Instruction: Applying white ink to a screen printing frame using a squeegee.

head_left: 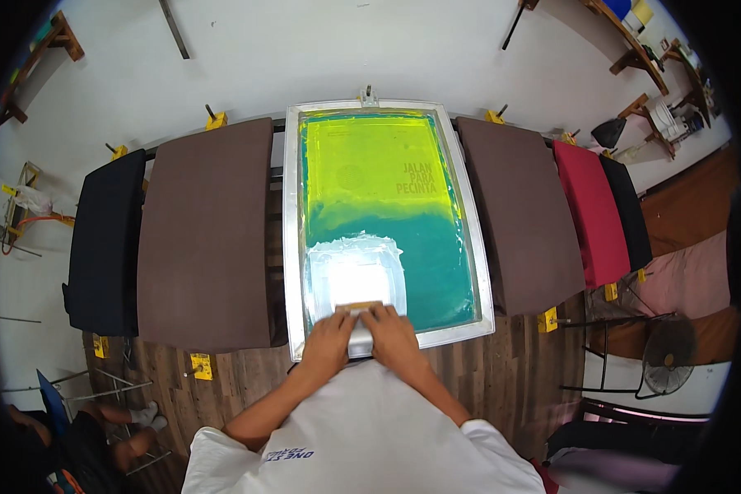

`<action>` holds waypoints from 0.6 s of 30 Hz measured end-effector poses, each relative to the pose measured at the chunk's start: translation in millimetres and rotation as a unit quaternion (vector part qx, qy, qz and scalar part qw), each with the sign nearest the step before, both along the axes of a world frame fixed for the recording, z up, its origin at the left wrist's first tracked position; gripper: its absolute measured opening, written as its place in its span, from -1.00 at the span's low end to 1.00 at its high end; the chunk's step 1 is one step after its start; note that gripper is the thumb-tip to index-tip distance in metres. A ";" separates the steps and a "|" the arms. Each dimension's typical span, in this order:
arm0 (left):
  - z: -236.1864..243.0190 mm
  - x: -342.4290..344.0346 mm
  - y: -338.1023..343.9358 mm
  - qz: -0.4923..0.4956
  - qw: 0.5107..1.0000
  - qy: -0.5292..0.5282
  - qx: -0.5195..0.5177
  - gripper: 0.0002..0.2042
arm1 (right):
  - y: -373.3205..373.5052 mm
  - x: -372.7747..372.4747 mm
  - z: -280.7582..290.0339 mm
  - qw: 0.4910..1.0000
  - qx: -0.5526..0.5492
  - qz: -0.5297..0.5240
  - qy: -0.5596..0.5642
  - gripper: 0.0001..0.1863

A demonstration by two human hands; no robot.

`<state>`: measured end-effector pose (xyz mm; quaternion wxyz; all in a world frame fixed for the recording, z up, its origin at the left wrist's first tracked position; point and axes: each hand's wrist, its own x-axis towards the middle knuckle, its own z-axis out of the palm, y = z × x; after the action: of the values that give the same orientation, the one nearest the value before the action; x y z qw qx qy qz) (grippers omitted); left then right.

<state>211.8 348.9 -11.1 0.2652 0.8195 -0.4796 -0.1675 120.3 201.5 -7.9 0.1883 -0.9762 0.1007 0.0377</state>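
Note:
A screen-printing frame with a silver metal rim lies in front of me. Its mesh is yellow-green at the far end, with lettering showing through, and teal nearer me. White ink covers the near left part of the mesh. At the near end, my left hand and my right hand are closed side by side on a squeegee with a tan upper edge. Its blade is hidden from view. The squeegee stands at the near edge of the white ink.
Brown fabric-covered boards flank the frame, with a red board and black boards farther out. Yellow clamps stick out at the board ends. A fan stands at right. Another person's legs show at lower left.

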 end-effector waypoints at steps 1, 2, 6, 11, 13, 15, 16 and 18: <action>3.7 -4.5 4.2 -0.006 1.000 0.010 0.007 -0.45 | 0.1 -4.7 2.5 1.000 0.008 0.013 0.010 -0.42; 7.6 -7.2 8.5 -0.013 1.000 0.021 0.015 -0.46 | 2.0 -7.6 12.7 0.999 0.017 0.024 0.021 -0.42; 16.3 24.6 -9.8 -0.008 0.999 0.040 -0.028 -0.57 | -17.3 26.6 26.5 0.998 -0.020 0.039 0.043 -0.56; -7.8 74.4 -42.6 0.023 0.994 0.003 -0.104 -0.60 | -42.1 76.3 4.6 0.998 -0.056 0.007 -0.008 -0.56; -18.4 65.7 -37.6 0.009 0.995 -0.007 -0.097 -0.58 | -35.8 60.8 3.9 0.999 -0.016 -0.003 -0.027 -0.53; -9.8 38.8 -24.3 -0.001 0.999 -0.017 -0.051 -0.55 | -24.5 35.1 -2.4 1.000 0.004 -0.004 -0.023 -0.48; -3.6 23.0 -15.8 0.002 1.000 -0.004 -0.013 -0.51 | -16.5 22.0 0.9 1.000 0.015 0.001 -0.009 -0.46; -3.8 -1.0 3.5 -0.014 1.000 -0.008 -0.006 -0.47 | -2.4 -1.4 9.3 1.000 0.021 0.012 0.008 -0.45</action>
<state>210.8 352.4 -14.9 0.2640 0.8126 -0.4937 -0.1621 118.9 199.2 1.4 0.2078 -0.9728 0.0898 0.0499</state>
